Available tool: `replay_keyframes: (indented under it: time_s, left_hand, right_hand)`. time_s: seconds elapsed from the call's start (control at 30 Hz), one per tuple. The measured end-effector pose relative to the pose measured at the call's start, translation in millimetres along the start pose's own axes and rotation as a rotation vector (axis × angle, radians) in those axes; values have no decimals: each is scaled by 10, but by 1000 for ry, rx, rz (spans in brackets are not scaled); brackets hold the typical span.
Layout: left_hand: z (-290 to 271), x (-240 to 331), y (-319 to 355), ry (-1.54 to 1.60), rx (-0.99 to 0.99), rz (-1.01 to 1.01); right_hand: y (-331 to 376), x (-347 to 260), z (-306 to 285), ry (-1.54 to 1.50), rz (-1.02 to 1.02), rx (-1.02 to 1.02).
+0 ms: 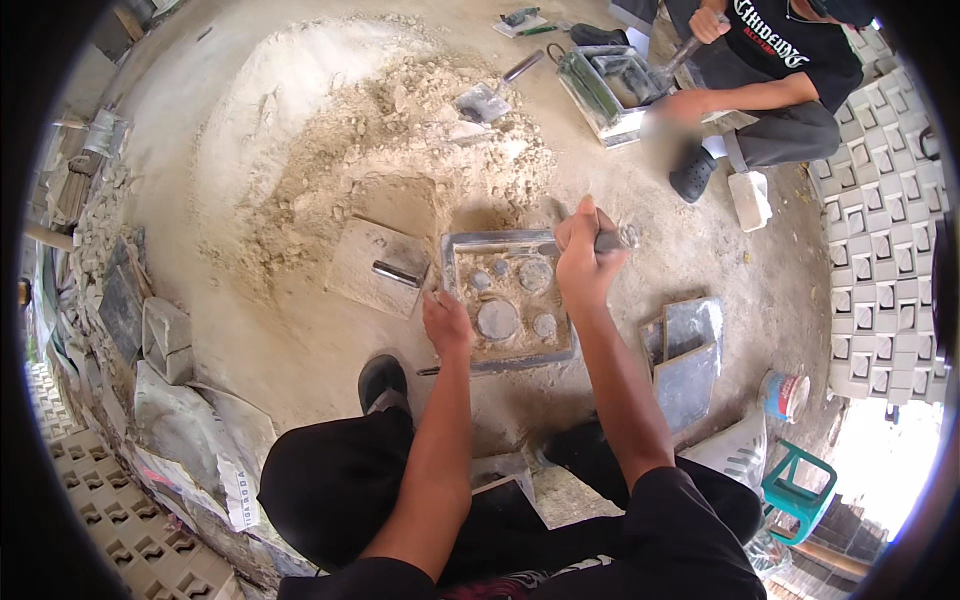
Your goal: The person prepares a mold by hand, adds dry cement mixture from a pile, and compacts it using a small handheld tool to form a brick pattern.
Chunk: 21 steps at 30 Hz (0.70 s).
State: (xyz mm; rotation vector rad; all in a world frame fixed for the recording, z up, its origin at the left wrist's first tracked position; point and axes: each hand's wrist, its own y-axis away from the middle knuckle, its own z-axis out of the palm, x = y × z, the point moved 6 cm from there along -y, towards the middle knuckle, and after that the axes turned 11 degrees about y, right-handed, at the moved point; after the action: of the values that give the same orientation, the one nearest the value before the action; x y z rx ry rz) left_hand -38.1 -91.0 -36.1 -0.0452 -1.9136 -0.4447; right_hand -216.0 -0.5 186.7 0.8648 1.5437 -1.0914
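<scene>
On the ground before me lies a square mould frame [510, 362] with dark rims, filled with sandy mix. Several round grey discs of different sizes sit in the mix, the largest disc [498, 319] near the middle. My left hand [447, 320] is closed on the frame's left side. Over the right rim, my right hand [590, 255] grips a thick-handled tool [615, 239]. The handle's end sticks out to the right, and a narrow metal part points left over the frame. Its working end is hard to make out.
Left of the frame lies a flat board [375, 265] with a metal handle. Beyond spreads a sand heap [330, 130] with a trowel [485, 102] on it. A co-worker [770, 90] works at another mould [610, 95]. Flat slabs [690, 355], a bucket [785, 397] and a green stool [800, 492] stand right.
</scene>
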Motion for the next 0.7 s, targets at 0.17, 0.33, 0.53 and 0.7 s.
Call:
replay_keyframes:
  time_s: [0.17, 0.33, 0.53, 0.7]
  left_hand:
    - [23, 72, -17, -40, 26, -35]
    - [13, -57, -61, -27, 24, 14]
    - [10, -29, -53, -64, 29, -35]
    - [-34, -8, -21, 42, 34, 2]
  right_hand:
    - [-55, 119, 260, 207, 26, -121]
    - [17, 86, 443, 188, -35, -170]
    - [130, 0, 590, 119, -8, -203]
    - [185, 2, 653, -13, 30, -264]
